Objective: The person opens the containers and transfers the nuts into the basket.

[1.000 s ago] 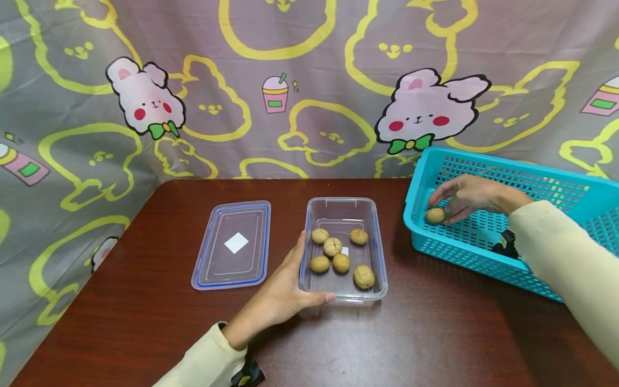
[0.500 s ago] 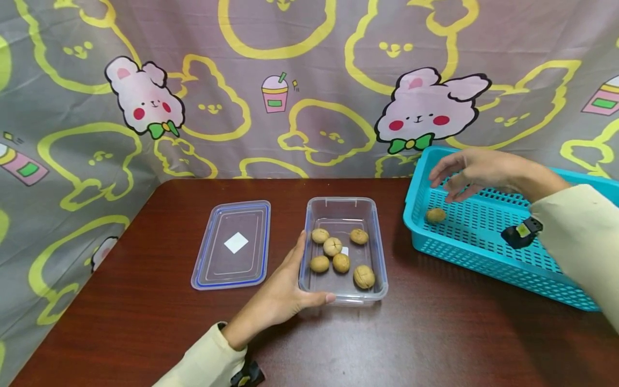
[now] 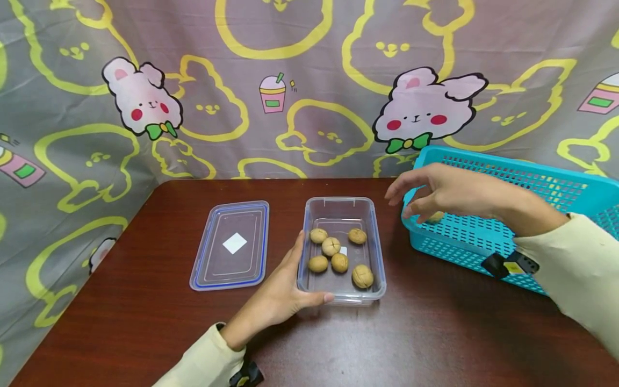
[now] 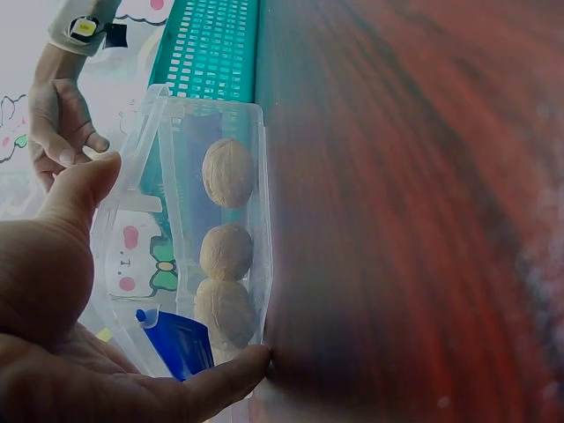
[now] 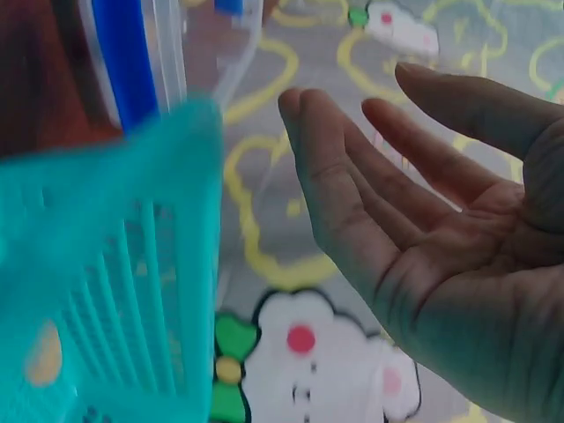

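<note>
A clear plastic food container (image 3: 344,295) stands on the table with several walnuts (image 3: 362,276) inside. My left hand (image 3: 282,293) grips its near left corner, thumb over the front rim and fingers along the left wall. In the left wrist view, walnuts (image 4: 226,256) show through the clear wall. My right hand (image 3: 450,193) hovers over the left end of a turquoise basket (image 3: 464,258), its fingers loosely bent and holding nothing. The right wrist view shows the right palm (image 5: 441,238) bare beside the basket's rim. One walnut (image 3: 437,216) lies in the basket, partly hidden behind the right hand.
A clear lid (image 3: 232,244) with a blue seal and a white label lies flat, left of the container. Behind the dark wood table (image 3: 145,301) hangs a patterned cloth (image 3: 319,70). The basket stands at the right, near the cloth.
My right hand let go of a walnut in the basket, rose, and has since moved left over the basket's rim. The left hand and container have stayed in place.
</note>
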